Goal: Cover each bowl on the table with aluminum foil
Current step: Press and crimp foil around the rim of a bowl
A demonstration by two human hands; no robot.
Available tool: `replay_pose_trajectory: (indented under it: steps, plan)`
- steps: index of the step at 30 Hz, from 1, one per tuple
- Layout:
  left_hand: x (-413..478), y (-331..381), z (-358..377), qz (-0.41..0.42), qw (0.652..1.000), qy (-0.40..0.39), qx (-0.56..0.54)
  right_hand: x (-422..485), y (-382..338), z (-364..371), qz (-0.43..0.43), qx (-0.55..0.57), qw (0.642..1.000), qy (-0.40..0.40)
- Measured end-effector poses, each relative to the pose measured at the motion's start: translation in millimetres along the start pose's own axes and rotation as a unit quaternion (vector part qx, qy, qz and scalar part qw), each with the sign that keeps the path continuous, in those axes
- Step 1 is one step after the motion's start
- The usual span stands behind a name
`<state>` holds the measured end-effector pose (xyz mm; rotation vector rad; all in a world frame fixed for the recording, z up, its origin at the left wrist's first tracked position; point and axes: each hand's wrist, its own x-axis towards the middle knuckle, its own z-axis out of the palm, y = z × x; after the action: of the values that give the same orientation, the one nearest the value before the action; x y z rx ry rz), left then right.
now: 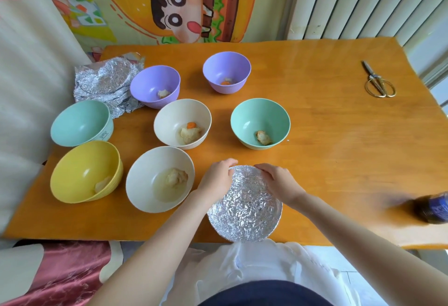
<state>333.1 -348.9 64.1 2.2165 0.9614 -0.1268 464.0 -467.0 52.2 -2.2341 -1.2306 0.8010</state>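
A foil-covered bowl (245, 206) sits at the table's near edge in front of me. My left hand (217, 177) curls over its far left rim, pinching the foil there. My right hand (278, 180) grips the foil at the far right rim. Several uncovered bowls stand beyond: a cream bowl (160, 179), a yellow bowl (85, 171), a green bowl (81, 123), another cream bowl (182, 123), a second green bowl (260, 123) and two purple bowls (155, 86) (226, 71). Most hold bits of food. Crumpled foil sheets (106, 81) lie at the far left.
Scissors (378, 81) lie at the far right of the orange table (339, 136). A dark bottle (432, 207) lies at the right edge. A cartoon wall hanging and a radiator stand behind the table. Fabric borders the left side.
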Motion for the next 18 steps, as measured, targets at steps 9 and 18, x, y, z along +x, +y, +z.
replay_pose_trajectory:
  steps: [9, 18]
  plan:
    - [2, -3, 9, 0.021, 0.997, 0.028, 0.076, 6, 3, -6, -0.022, -0.043, 0.998, -0.038]
    - [2, 9, 13, 0.041, 0.996, 0.036, 0.075, 16, -5, -4, -0.030, -0.054, 0.997, -0.046]
